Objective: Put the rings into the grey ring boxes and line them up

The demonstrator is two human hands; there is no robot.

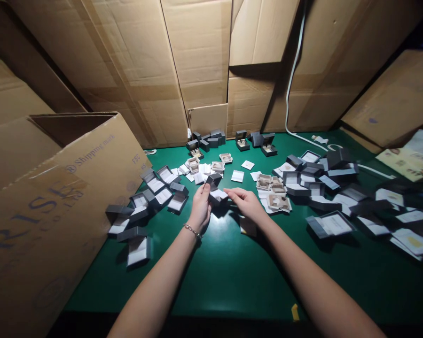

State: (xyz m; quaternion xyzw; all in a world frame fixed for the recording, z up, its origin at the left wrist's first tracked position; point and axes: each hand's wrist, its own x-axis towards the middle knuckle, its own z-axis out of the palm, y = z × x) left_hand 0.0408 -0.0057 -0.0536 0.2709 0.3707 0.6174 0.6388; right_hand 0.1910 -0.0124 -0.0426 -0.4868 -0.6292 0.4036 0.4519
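- Left hand (199, 206) seems to pinch a small dark jewelry box (212, 179), perhaps for turning it.
- Right hand (246, 204) touches a white-lined box (218, 195), perhaps to steady it; its grip I cannot tell.

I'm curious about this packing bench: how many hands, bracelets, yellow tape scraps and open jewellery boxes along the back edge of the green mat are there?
Hands: 2, the left hand and the right hand
Chain bracelets: 1
Yellow tape scraps: 1
Open jewellery boxes: 3
Total: 7

Sm. dark grey jewellery box (215, 179), open, lid tilted up, white card insert (218, 194) showing, approx. mid-table
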